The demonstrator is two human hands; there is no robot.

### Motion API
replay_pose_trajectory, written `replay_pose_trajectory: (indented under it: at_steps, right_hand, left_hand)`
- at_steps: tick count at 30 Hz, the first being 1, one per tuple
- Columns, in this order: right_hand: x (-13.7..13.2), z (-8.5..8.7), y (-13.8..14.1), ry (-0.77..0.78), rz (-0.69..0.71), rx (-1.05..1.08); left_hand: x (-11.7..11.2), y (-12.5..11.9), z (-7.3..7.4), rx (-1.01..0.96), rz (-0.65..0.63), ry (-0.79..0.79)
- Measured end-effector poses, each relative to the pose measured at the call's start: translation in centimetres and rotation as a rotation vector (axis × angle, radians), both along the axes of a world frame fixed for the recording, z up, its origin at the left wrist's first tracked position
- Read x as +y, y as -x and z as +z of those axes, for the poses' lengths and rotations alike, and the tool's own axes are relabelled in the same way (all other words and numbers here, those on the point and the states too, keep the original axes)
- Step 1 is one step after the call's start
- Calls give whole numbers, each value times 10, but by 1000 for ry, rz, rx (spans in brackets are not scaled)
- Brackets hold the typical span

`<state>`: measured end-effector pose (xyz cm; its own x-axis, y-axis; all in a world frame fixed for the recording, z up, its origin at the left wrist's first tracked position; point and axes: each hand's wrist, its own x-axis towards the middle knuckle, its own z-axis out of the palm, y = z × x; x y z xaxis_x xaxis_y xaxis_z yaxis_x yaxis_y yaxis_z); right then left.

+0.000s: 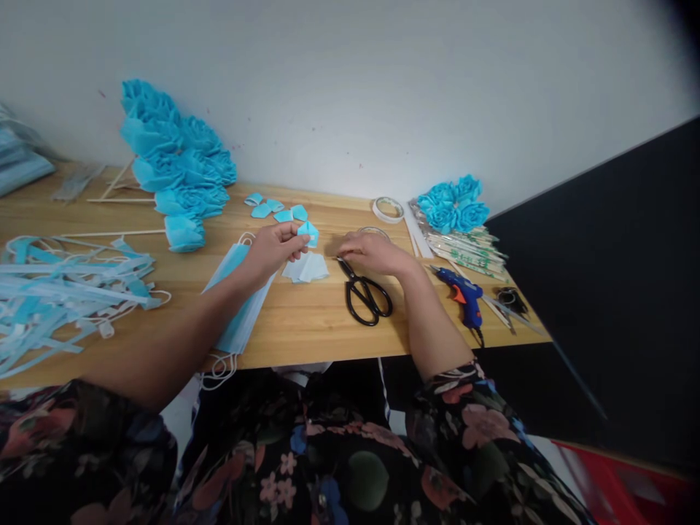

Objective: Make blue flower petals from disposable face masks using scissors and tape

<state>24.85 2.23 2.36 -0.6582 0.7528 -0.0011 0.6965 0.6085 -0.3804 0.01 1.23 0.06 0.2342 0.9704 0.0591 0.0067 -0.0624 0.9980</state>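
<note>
A blue piece (pixel 308 230) is pinched by its edge in the left hand (pixel 277 244) above the worktop (pixel 311 321), leaving most of its face uncovered. The right hand (pixel 375 252) is half curled by the scissors (pixel 354 278), seemingly laid for easy reach; whether anything is gripped cannot be told.

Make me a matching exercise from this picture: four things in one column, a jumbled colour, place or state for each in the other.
1. Scissors
2. Glue gun
3. Small blue piece
4. Strips

A. Held in the left hand
B. Blue and orange
C. In a tangled heap
D. Black-handled

Pairs: 1-D; 2-B; 3-A; 4-C.
</note>
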Motion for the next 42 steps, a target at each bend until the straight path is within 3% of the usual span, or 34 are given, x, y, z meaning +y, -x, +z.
replay_pose_trajectory:
  at_steps: [5, 14, 23, 30, 37, 42]
  right_hand:
    - [6, -9, -2, 86, 31, 88]
    - [5, -8, 2, 112, -131, 102]
    - [9, -9, 1, 178, -115, 108]
    - [5, -13, 4, 367, -256, 306]
    - [-5, -4, 18, 58, -272, 606]
    - [-16, 3, 34, 36, -266, 743]
  left_hand:
    - [-1, 0, 1, -5, -4, 14]
    - [-1, -2, 3, -6, -3, 32]
    - [0, -1, 0, -3, 3, 41]
    - [0, -1, -3, 2, -3, 32]
    - [0, -1, -2, 48, -23, 3]
    - [0, -1, -2, 79, -35, 6]
